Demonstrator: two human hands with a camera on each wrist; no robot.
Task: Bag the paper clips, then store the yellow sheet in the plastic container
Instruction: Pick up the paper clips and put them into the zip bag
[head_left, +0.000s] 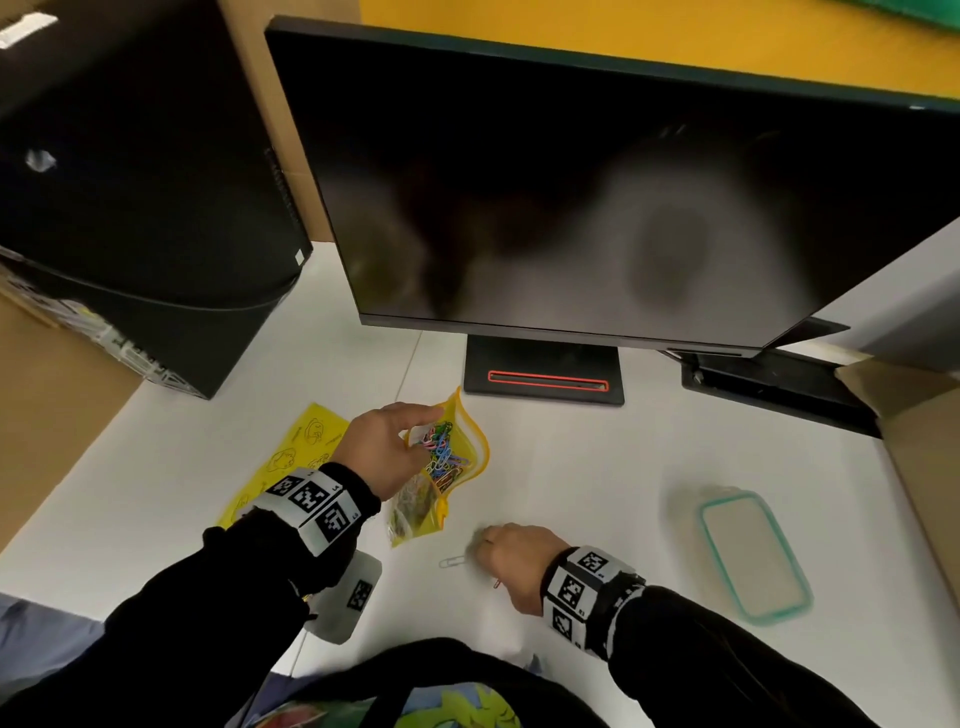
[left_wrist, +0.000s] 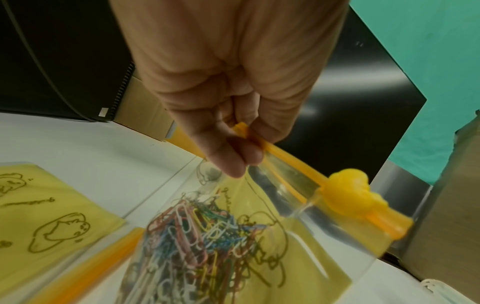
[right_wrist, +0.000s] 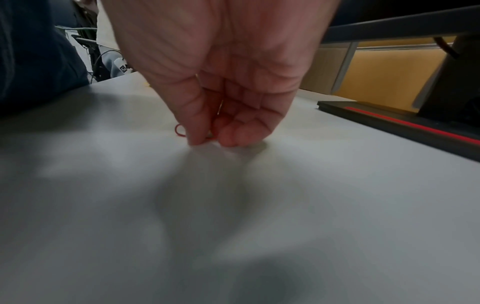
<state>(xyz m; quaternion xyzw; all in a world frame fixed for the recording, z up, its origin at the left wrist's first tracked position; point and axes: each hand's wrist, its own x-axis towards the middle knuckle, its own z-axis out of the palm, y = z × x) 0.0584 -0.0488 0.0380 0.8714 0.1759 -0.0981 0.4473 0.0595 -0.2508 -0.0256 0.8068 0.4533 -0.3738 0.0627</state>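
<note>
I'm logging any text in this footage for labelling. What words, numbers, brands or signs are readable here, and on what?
No text can be read for certain.
Yellow sheet: doodle drawings with handwritten scribbles, too blurred to read.
Zip bag held by the left hand: similar scribbles, unreadable.
Wrist bands: square black-and-white marker codes with tiny digits beside them, too small to read.
Computer tower: small white sticker, unreadable.
Monitor base: red outline only, no lettering.

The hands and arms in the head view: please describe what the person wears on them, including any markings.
Both arms are in black long sleeves. The left hand and right hand are bare, without gloves. Each wrist carries a band of white square tags printed with black pixel-like patterns. A grey boxy unit with another such tag hangs below the left wrist. A thin ring seems to sit on one right finger.
</note>
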